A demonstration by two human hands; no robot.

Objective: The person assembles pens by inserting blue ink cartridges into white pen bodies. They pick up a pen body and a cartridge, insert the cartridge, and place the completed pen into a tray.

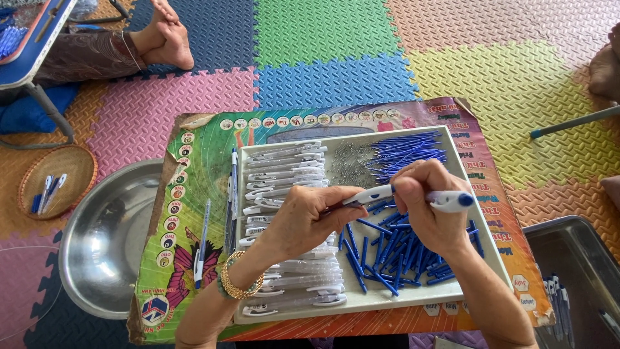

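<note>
The pen (413,196), smooth white plastic with a rounded blue cap end, lies crosswise above the tray (481,242), held between both hands. The right hand (431,207) is clamped around its barrel, fingers curled over the top, the blue end poking out past the knuckles. The left hand (307,216) pinches the opposite, narrower tip, fingers closed on it; a beaded bracelet (237,279) circles that wrist.

The tray is a shallow white rectangle. On its left side, white barrels (287,169) lie stacked in rows, glossy and clipped. At the top middle sits a patch of tiny metal springs (349,165), a grey, grainy heap. Thin blue refills (407,150) fan out at the upper right, and stubbier blue parts (394,255) are scattered loosely beneath the hands.

The tray rests on a low board (194,213) covered in a worn, colourful print, its edges torn. A few finished pens (203,242) lie on the board beside the tray. A dented steel bowl (103,245) sits to the left, near a round woven basket (58,178). A metal tray (575,271) shows at the lower right. Textured foam mats (323,45) in interlocking coloured squares cover the floor, where another person's bare feet (168,35) rest at the upper left.
</note>
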